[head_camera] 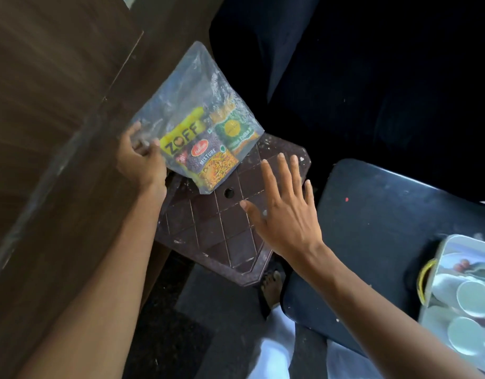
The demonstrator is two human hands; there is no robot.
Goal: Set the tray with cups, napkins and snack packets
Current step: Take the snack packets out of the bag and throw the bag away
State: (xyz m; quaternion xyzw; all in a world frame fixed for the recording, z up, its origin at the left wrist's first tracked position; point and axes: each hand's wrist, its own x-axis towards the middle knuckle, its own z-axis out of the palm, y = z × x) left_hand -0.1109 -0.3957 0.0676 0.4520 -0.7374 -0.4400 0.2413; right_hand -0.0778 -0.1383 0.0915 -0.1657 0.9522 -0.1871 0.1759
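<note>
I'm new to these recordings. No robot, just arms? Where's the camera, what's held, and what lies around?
There is no machine: a person works with bare hands, and the one camera sits on their head, looking down, so the arms reach in from below. The left hand grips a clear plastic bag holding snack packets, among them a yellow ZOFF packet and a Haldiram's Mixture packet. The bag is over a brown plastic stool. The right hand is spread open above the stool and holds nothing. At the right edge, on a dark surface, a white tray carries white cups.
</note>
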